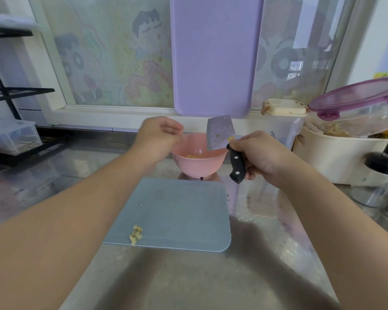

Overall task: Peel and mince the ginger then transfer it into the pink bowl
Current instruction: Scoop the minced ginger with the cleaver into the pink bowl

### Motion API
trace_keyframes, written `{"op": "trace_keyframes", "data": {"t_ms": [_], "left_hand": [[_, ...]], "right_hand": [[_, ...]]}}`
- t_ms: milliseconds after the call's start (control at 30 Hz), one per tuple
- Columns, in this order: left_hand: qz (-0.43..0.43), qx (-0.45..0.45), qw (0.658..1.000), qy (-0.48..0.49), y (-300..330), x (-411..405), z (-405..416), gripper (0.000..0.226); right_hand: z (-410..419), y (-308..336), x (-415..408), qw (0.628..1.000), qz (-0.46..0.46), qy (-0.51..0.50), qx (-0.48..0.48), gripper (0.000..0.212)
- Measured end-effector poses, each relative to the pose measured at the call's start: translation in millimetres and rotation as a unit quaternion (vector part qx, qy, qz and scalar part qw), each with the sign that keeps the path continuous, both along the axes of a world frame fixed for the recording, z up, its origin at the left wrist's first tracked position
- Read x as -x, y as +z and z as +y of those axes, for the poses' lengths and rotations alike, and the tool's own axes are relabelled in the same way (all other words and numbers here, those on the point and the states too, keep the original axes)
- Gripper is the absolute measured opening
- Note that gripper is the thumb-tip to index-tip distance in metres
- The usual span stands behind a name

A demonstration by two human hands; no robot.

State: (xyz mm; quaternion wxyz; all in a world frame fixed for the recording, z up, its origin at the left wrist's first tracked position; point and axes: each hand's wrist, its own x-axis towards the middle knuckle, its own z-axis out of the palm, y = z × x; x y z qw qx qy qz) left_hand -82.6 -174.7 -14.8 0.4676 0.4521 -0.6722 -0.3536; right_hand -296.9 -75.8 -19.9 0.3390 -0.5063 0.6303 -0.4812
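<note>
Over the bowl (199, 159): right hand (262, 155) gripping knife (221, 135); left hand (159, 135), grip loosely curled, should be wiping the blade clean, then fetching the ginger (136, 234).

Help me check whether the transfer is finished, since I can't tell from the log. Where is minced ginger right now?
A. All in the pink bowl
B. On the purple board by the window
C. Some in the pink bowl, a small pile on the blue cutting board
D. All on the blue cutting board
C: yellow bits lie inside the pink bowl, while a small pile of minced ginger remains near the front-left edge of the blue cutting board.
</note>
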Motion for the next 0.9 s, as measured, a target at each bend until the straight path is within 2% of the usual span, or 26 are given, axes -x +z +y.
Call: {"op": "trace_keyframes", "data": {"t_ms": [67, 133, 433, 533, 667, 767, 900], "left_hand": [[-0.106, 0.007, 0.994, -0.032, -6, 9, -2, 0.028], [-0.139, 0.029, 0.990, -0.018, -13, 12, -6, 0.027], [-0.145, 0.091, 0.985, -0.004, -27, 6, -10, 0.020], [-0.082, 0.117, 0.989, 0.031, -25, 2, -8, 0.018], [0.010, 0.086, 0.991, 0.099, -29, -22, -4, 0.028], [-0.014, 0.048, 0.990, 0.128, -50, -55, 7, 0.032], [-0.123, 0.025, 0.985, 0.121, -81, -97, 35, 0.038]], "right_hand": [[1, 0, 0, 1.000, -0.002, -0.001, 0.001, 0.022], [1, 1, 0, 1.000, -0.001, 0.001, 0.001, 0.022], [1, -1, -4, 1.000, 0.009, 0.013, -0.005, 0.022], [2, 0, -5, 1.000, 0.016, 0.020, 0.000, 0.022], [8, 8, -10, 0.997, 0.029, 0.062, 0.024, 0.027], [16, 17, -20, 0.992, 0.054, 0.112, 0.026, 0.030], [31, 19, -50, 0.979, 0.108, 0.170, -0.006, 0.031]]}}
